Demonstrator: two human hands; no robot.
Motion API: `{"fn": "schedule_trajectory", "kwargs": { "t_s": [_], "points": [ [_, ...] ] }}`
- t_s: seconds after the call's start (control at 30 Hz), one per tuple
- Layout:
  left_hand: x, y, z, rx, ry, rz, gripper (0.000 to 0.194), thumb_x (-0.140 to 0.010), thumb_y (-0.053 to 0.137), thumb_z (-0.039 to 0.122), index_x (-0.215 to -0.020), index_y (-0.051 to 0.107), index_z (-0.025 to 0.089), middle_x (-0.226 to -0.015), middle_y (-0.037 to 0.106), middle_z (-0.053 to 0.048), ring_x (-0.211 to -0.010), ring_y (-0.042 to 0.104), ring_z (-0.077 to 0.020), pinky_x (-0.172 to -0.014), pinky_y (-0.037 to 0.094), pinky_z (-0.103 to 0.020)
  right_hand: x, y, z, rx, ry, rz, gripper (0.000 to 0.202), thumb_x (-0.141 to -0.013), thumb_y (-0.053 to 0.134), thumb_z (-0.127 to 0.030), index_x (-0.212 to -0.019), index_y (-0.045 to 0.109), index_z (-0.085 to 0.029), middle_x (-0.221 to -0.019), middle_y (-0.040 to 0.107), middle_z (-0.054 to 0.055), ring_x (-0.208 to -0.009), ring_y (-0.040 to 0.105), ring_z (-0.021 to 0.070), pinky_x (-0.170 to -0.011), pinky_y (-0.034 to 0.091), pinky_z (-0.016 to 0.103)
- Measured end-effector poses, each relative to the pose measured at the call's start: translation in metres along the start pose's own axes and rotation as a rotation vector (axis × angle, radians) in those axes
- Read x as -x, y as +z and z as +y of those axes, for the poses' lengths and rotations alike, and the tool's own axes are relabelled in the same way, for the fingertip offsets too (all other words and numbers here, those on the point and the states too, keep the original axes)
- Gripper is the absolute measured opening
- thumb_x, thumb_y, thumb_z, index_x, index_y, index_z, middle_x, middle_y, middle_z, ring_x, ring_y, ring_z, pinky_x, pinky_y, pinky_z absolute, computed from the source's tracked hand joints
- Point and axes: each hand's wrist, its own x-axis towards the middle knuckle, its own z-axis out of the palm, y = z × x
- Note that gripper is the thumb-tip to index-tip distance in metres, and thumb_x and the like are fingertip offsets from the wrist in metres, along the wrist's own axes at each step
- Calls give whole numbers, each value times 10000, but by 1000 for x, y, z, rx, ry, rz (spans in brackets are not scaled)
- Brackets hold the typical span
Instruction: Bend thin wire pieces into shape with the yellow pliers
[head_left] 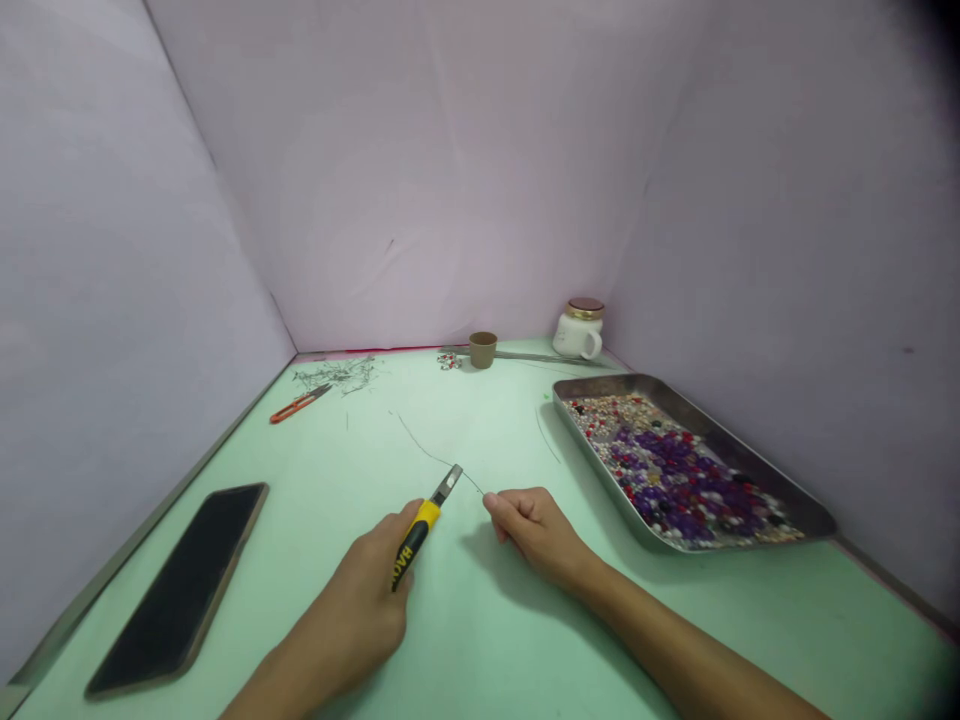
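Note:
My left hand (367,590) is wrapped round a pair of pliers (420,530) with yellow and black handles, tips pointing up and to the right. The metal jaws meet a thin dark wire (420,445), which runs on from them toward the far left. The wire's near end reaches my right hand (536,535), where thumb and forefinger pinch it just right of the jaws. Something small may sit at the pinch, too fine to make out. Both hands are above the pale green tabletop (480,640).
A metal tray (615,490) of mixed beads stands at the right, a dark phone (180,590) at the left. Farther back are orange-handled thread snips (300,404), cut wire pieces (341,375), a small brown cup (483,350), loose beads (449,361) and a lidded white mug (577,333).

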Motion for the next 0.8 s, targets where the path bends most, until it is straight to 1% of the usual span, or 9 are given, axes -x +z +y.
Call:
{"fn": "schedule_trajectory", "kwargs": {
  "t_s": [0.1, 0.2, 0.27, 0.33, 0.4, 0.5, 0.6, 0.7, 0.8],
  "points": [
    [4, -10, 7, 418, -68, -218, 166, -696, 469, 141, -856, 501, 173, -628, 462, 41, -551, 429, -108, -525, 343, -221, 0, -2, -1, -34, 3, -35, 473, -787, 364, -531, -490, 443, -171, -377, 284, -60, -368, 248, 71, -386, 189, 214],
    [4, -13, 6, 788, -28, -401, 206, -662, 552, 223, -845, 508, 140, -674, 497, 7, -558, 447, -110, -515, 355, -234, 2, -4, -3, -64, 0, -57, 497, -773, 357, -569, -486, 438, -171, -378, 299, -56, -369, 257, 71, -384, 193, 213],
    [3, -12, 5, 947, -15, -457, 238, -637, 584, 258, -829, 514, 137, -744, 498, -26, -626, 464, -140, -509, 376, -243, 3, -5, -4, -64, -9, -72, 517, -779, 338, -580, -484, 442, -167, -380, 307, -51, -373, 265, 71, -388, 201, 214],
    [3, -13, 5, 984, -2, -478, 251, -626, 590, 273, -826, 509, 144, -749, 478, -24, -650, 451, -148, -499, 380, -241, 3, -5, -3, -53, -18, -78, 534, -787, 320, -583, -481, 450, -164, -380, 311, -48, -375, 272, 72, -392, 206, 215],
    [3, -13, 6, 824, -2, -438, 215, -653, 561, 246, -838, 499, 156, -683, 459, 10, -592, 419, -121, -501, 361, -233, 3, -4, -3, -36, -16, -65, 537, -789, 317, -581, -472, 443, -166, -374, 303, -49, -372, 269, 72, -390, 201, 216],
    [2, -12, 8, 355, -37, -207, 132, -708, 476, 152, -836, 485, 184, -647, 454, 37, -576, 406, -114, -562, 356, -239, 1, -3, -2, -11, -8, -38, 520, -791, 337, -563, -449, 396, -175, -367, 271, -56, -370, 245, 68, -387, 183, 216],
    [-1, -4, 1, -32, 6, 14, 388, -705, 394, 51, -1056, 462, 204, -885, 517, -32, -810, 484, -183, -738, 380, -287, 0, -2, -2, -1, -1, -22, 499, -800, 350, -528, -442, 352, -180, -383, 242, -61, -381, 218, 63, -389, 166, 214],
    [-5, 7, -11, -349, -34, 95, 744, -613, 346, -49, -1310, 254, 196, -1112, 465, -108, -934, 481, -231, -753, 385, -310, 0, -2, -3, 2, 14, -12, 480, -807, 360, -496, -447, 339, -179, -404, 220, -64, -393, 197, 61, -394, 153, 214],
    [-7, 9, -17, -472, -71, 127, 812, -578, 338, -67, -1335, 222, 203, -1159, 445, -117, -961, 471, -249, -722, 390, -311, 0, -2, -3, 3, 21, -8, 464, -811, 369, -467, -450, 335, -178, -411, 211, -65, -400, 189, 61, -397, 153, 214]
  ]
}}
